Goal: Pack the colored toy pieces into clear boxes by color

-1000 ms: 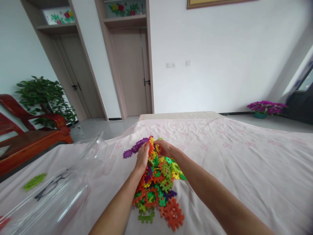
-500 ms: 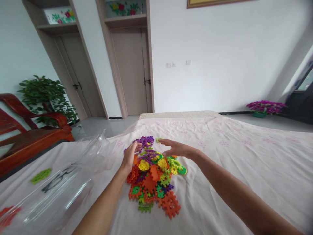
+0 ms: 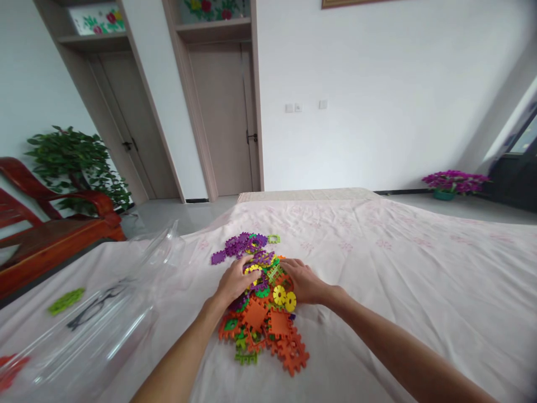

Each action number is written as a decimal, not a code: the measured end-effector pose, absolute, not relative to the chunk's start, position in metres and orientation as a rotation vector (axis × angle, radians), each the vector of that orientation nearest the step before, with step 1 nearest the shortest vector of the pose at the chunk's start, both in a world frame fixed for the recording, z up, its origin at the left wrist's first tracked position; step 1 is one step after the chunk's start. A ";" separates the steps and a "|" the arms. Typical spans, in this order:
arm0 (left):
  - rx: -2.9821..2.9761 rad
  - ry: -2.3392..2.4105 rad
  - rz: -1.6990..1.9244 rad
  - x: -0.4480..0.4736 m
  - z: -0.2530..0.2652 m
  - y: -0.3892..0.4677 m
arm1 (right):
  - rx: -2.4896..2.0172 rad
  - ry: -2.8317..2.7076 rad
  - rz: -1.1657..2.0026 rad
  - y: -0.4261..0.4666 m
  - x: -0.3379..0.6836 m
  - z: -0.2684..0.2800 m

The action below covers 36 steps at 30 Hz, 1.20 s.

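Note:
A mixed heap of toothed plastic building pieces [image 3: 257,313] lies on the bedspread, in orange, green, yellow and purple. My left hand [image 3: 235,281] curves round the heap's left side, its thumb over a yellow ring-shaped piece [image 3: 253,274]. On the opposite side my right hand [image 3: 306,281] cups the pieces, its fingertips partly hidden among them. Both hands press in on the upper part of the heap. Just beyond them lies a cluster of purple pieces [image 3: 239,244], with a light green square piece [image 3: 273,238] at its right. Orange pieces [image 3: 292,352] spread at the near end.
Clear plastic packaging [image 3: 100,336] lies at the left, with a light green piece [image 3: 66,301] and a red piece [image 3: 12,369] by it. The pale bedspread [image 3: 398,291] stretches to the right. A wooden armchair [image 3: 84,224] stands at the far left.
Both hands have come down from above the heap and closed in on its sides. Pieces between them have shifted and bunched together, and the purple cluster behind is uncovered.

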<state>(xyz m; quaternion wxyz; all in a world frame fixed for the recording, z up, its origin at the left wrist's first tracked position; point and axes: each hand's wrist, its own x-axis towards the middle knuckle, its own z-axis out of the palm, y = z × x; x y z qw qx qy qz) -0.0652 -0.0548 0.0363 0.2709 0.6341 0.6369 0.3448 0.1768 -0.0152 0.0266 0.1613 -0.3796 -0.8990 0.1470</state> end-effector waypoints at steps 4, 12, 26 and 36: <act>1.406 1.335 1.081 -0.048 0.043 -0.051 | -1.112 -2.281 0.471 -0.009 0.157 0.025; 1.175 1.036 1.348 -0.039 0.054 -0.031 | -0.906 -1.741 1.127 0.012 0.134 0.056; 2.021 1.498 0.427 -0.084 0.047 -0.124 | -0.988 -2.672 0.926 -0.050 0.196 0.045; 2.126 1.524 0.913 -0.063 0.031 -0.105 | -1.107 -2.359 0.695 -0.034 0.168 0.027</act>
